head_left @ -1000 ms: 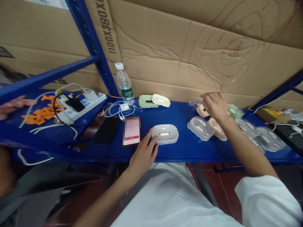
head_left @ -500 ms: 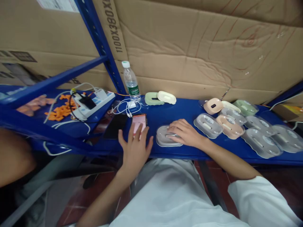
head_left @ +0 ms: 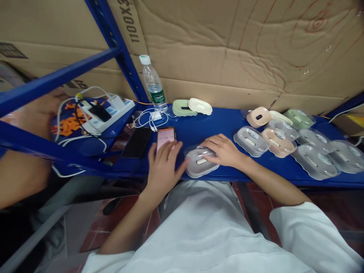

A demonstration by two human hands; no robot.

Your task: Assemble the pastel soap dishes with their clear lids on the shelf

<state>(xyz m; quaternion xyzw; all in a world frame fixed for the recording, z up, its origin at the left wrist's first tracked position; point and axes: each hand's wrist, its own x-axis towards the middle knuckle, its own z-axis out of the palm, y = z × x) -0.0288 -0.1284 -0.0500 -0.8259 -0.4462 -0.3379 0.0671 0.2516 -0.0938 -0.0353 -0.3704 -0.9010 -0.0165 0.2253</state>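
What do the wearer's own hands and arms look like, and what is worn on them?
The left hand and right hand are both bare, with no gloves, and no watch, bracelet or ring can be made out. The forearms are uncovered too. The loose, plain sleeves are pale, close to white, and end near the elbows; no markings show on them.

Loose pale shirt (head_left: 210, 231) — short wide sleeves (head_left: 307, 223), plain fabric, soft folds across front
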